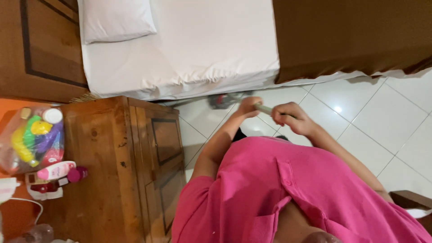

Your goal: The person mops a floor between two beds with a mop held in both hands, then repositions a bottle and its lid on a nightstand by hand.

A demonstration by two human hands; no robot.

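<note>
both hands are closed around a pale green broom handle [265, 109]: the left hand [249, 107] is wrapped round it at the far end of what shows, the right hand [290, 118] is fisted on it just beside, nearer the body, knuckles up. only a short length of the handle shows between and past the fists. nearest the camera is the person's pink shirt [288, 189], which fills the lower middle of the view, with both bare forearms reaching away from it. beyond the left hand, a blurred dark and reddish broom head [223, 101] lies low over the white tiled floor [360, 121], right at the near edge of the bed; whether it touches the tiles cannot be told. to the left stands a wooden bedside cabinet [135, 157], and on its top, toward the left edge, lie a clear bag of coloured bottles [33, 139], a pink and white bottle [56, 171] and a small magenta bottle [77, 173]. farther off is the bed with a white sheet [202, 45], a white pillow [117, 18] at its left end and a brown blanket [351, 36] over its right part.
</note>
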